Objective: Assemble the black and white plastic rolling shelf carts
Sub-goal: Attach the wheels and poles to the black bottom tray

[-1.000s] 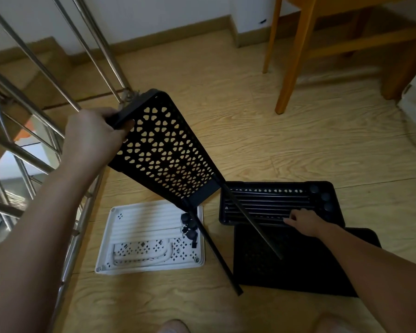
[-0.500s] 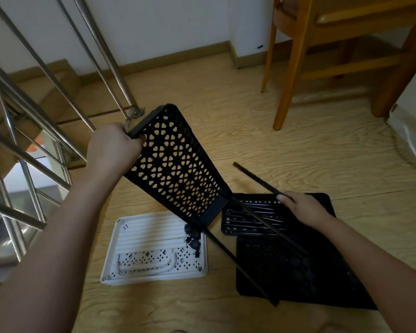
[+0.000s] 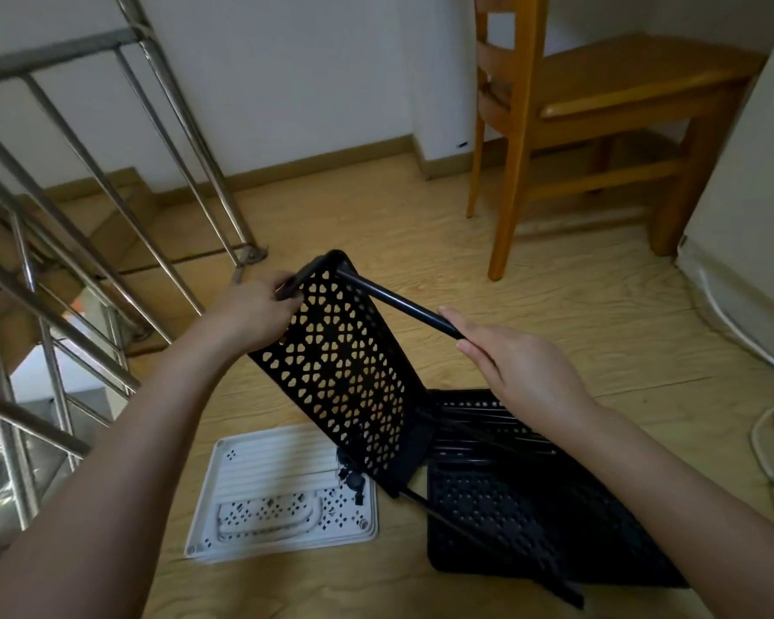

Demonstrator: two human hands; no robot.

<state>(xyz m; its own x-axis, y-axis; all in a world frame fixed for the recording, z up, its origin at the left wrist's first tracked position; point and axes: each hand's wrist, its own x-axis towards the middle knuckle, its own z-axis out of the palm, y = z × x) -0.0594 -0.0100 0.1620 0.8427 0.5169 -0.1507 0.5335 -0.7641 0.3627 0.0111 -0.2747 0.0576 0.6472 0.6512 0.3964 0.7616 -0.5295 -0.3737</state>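
Black perforated shelf panel held tilted above the wooden floor

Its top corner is gripped by the closed left hand; a smooth, round black pole is pinched in the right hand, its far end met at that corner. A white slatted tray and black shelf trays lie flat below, side by side

A light wood-grain floor meets a white wall with a tan baseboard. A wooden chair stands at right; a steel stair railing runs down at left.
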